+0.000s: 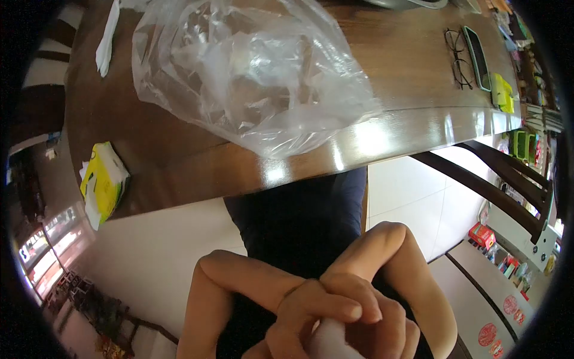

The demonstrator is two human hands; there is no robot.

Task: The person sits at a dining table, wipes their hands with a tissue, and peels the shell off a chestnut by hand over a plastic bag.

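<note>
Close to the camera at the bottom edge, my left hand [293,323] and my right hand [382,314] are held together in front of my chest. Both have bent fingers closed around a smooth white thing [332,342]; its lower part runs out of view and its kind cannot be made out. The thumbs and index fingers meet just above it. Beyond my lap, on the dark wooden table [173,161], a large clear plastic bag [257,78] lies spread out and crumpled, apart from both hands. Pale contents show blurrily through its film.
A yellow tissue pack [107,179] sits at the table's left edge, below a white folded strip [106,45]. At the right are glasses [459,60], a phone [476,58] and another yellow pack [502,94]. A wooden chair [502,185] stands right of the table.
</note>
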